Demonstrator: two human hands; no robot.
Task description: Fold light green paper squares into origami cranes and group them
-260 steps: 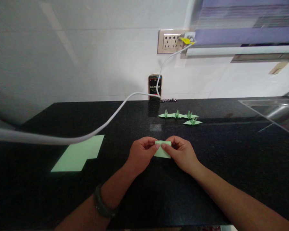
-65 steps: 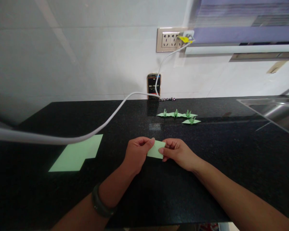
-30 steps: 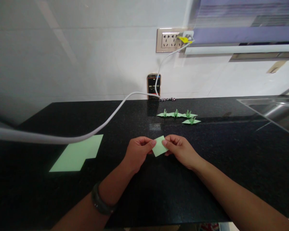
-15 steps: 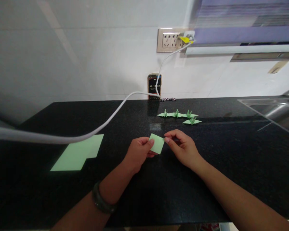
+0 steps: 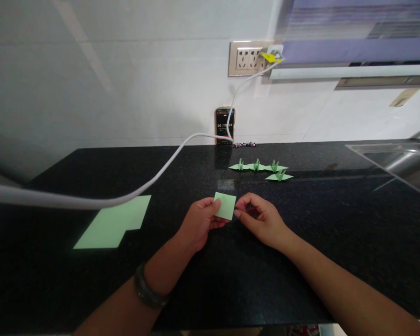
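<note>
A small square of light green paper [image 5: 225, 206] is pinched in my left hand [image 5: 205, 217], thumb on top and fingers underneath. Just off its right edge is my right hand [image 5: 261, 214], fingers curled and thumb and index tips slightly apart. Whether a right fingertip touches the edge is hard to see. Beyond the hands, several small folded green paper cranes [image 5: 256, 166] stand in a row, and another crane [image 5: 279, 176] sits in front of the row's right end. Larger light green sheets [image 5: 105, 226] lie overlapping on the counter to the left.
The black countertop [image 5: 203, 289] runs back to a tiled wall. A phone [image 5: 224, 126] showing a timer leans there, beside a beaded strand [image 5: 245, 144]. A white cable [image 5: 171, 161] crosses the left foreground and reaches the wall socket [image 5: 247, 58]. A metal sink [image 5: 406, 163] is at right.
My left hand has turned the paper square slightly and shifted it a little left. My right fingers have moved slightly down and left, staying beside its right edge.
</note>
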